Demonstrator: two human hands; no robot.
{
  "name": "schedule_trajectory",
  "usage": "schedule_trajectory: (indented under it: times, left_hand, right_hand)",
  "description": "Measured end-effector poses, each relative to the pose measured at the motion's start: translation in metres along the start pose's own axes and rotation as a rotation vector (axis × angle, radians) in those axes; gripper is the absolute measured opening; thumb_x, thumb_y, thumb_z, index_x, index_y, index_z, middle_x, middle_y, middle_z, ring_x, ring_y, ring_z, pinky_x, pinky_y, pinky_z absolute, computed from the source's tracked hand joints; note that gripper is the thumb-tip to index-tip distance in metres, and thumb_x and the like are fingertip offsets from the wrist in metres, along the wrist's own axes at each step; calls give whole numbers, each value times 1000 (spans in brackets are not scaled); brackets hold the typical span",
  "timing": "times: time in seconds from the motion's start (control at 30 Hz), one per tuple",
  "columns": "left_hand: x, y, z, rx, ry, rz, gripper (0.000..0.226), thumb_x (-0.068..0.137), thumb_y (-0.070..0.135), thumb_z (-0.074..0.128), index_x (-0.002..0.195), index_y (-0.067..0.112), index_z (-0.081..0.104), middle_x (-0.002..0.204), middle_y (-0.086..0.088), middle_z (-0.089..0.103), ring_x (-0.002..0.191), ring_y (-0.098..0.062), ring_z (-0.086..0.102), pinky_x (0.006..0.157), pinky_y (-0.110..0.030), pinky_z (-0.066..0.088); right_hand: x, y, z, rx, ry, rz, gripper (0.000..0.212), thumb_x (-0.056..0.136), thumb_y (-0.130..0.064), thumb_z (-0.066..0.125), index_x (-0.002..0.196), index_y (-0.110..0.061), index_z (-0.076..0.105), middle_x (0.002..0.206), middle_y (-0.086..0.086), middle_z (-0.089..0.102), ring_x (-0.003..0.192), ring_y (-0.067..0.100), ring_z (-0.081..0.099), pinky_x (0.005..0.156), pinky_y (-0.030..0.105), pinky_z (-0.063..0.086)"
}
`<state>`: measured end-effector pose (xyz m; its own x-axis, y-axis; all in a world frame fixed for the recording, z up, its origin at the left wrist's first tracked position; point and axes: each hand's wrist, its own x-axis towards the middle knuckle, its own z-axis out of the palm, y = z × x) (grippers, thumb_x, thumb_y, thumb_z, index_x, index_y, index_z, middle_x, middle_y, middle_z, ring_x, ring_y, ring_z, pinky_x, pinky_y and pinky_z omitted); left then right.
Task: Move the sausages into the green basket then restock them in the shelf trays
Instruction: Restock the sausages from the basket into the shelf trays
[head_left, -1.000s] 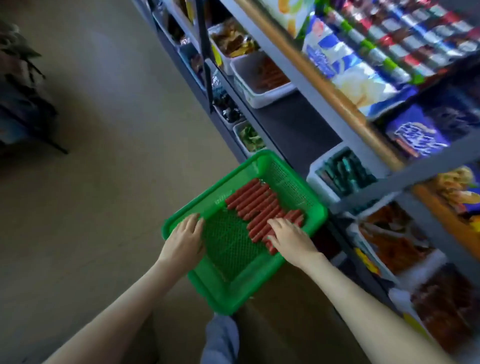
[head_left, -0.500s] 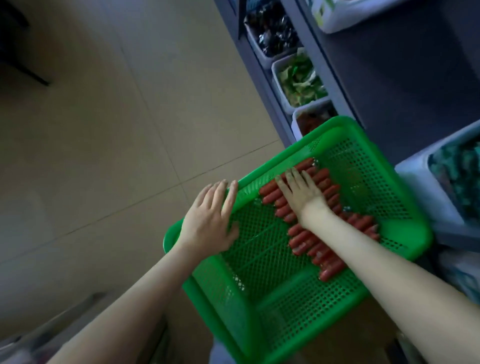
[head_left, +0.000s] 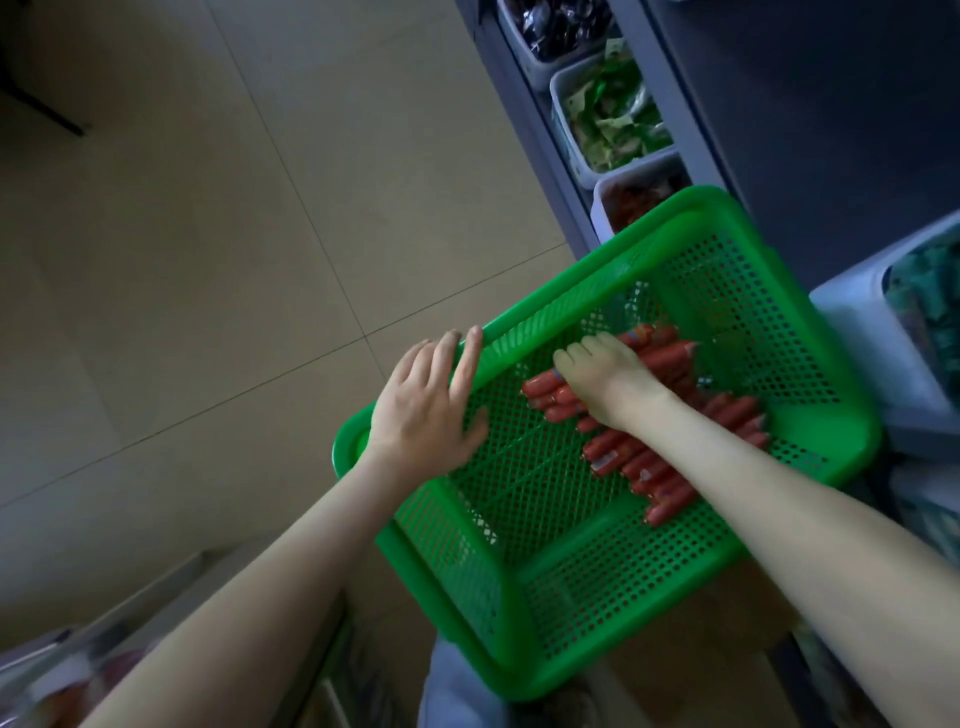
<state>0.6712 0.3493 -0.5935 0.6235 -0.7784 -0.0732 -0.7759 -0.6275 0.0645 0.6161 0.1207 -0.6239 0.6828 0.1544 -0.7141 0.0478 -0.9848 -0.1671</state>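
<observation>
A green perforated basket (head_left: 571, 613) sits in front of me beside the shelf. Several red sausages (head_left: 644, 467) lie in a row across its floor. My right hand (head_left: 602, 376) is inside the basket, fingers curled around a bunch of sausages at the row's far end. My left hand (head_left: 426, 410) lies flat on the basket's left rim with the thumb inside, steadying it.
A dark shelf unit (head_left: 810, 104) runs along the right. Its lower level holds white trays: one with green packets (head_left: 618, 119), one with reddish goods (head_left: 639, 197) partly behind the basket, one with dark packets (head_left: 561, 26). A white tray (head_left: 857, 332) stands at right. Tiled floor (head_left: 208, 260) lies at left.
The view has tipped downward and closer to the basket. My right hand went from lying flat on the sausages to closing its fingers around a bunch of them. My left hand stays on the rim.
</observation>
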Motion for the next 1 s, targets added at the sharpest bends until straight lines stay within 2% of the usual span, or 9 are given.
schedule_trajectory:
  times: [0.03,0.13,0.23,0.3,0.5,0.63,0.77,0.93,1.0]
  left_hand:
    - [0,2,-2,2,-5,-11,87,71,44,60,139,-2,31,120,-23,56,106,-36,52,99,-42,32]
    - [2,12,-11,-4,-42,-74,92,61,31,73,138,-4,36,125,-26,54,114,-38,50,103,-48,35]
    - [1,28,-29,-7,-48,-85,87,58,21,77,135,-3,46,134,-29,48,125,-42,48,107,-55,33]
    - [-1,41,-48,-7,-19,-55,77,62,20,75,132,-2,51,136,-29,47,127,-41,46,107,-56,29]
    - [-18,114,-136,-136,82,192,53,74,24,60,120,-1,60,127,-25,56,117,-38,55,105,-50,36]
    - [-42,186,-209,-213,190,383,41,89,28,51,119,1,62,121,-19,61,112,-34,58,105,-46,37]
    - [-88,268,-290,-242,350,594,36,87,20,64,117,0,63,116,-18,63,108,-33,60,99,-45,44]
    - [-165,370,-388,-214,503,845,34,91,20,55,120,2,61,115,-14,64,105,-30,60,94,-38,43]
    - [-185,410,-418,-190,554,920,35,91,20,54,120,2,60,115,-15,63,103,-31,61,90,-40,45]
  right_hand:
    - [-6,-2,-1,-37,52,4,70,9,-36,88,66,-14,54,56,0,53,50,23,54,51,25,41]
    - [-18,-12,4,-202,124,-34,34,39,-16,81,62,-17,55,51,-1,52,48,22,54,51,25,42]
    - [-37,-20,2,-273,381,-15,5,63,-10,57,63,-14,60,51,3,55,49,23,56,53,27,46]
    - [-58,-24,0,-236,535,-21,19,72,-3,43,67,-11,59,54,6,56,51,26,57,53,30,46]
    - [-187,-33,-21,-272,838,230,13,81,-8,63,74,-15,54,64,6,54,61,26,56,58,35,43]
    - [-310,-37,-25,-356,1071,389,14,86,-13,65,79,-15,53,66,4,51,62,24,53,60,35,35]
    - [-456,-59,-6,-366,1223,540,6,93,-12,56,90,-10,60,69,5,53,65,27,56,61,38,41]
    - [-654,-91,45,-345,1449,682,38,101,-12,25,102,-3,61,78,11,62,72,31,59,70,39,43]
    - [-722,-98,65,-427,1484,743,22,99,-10,35,106,-5,55,81,12,63,75,31,58,74,38,40]
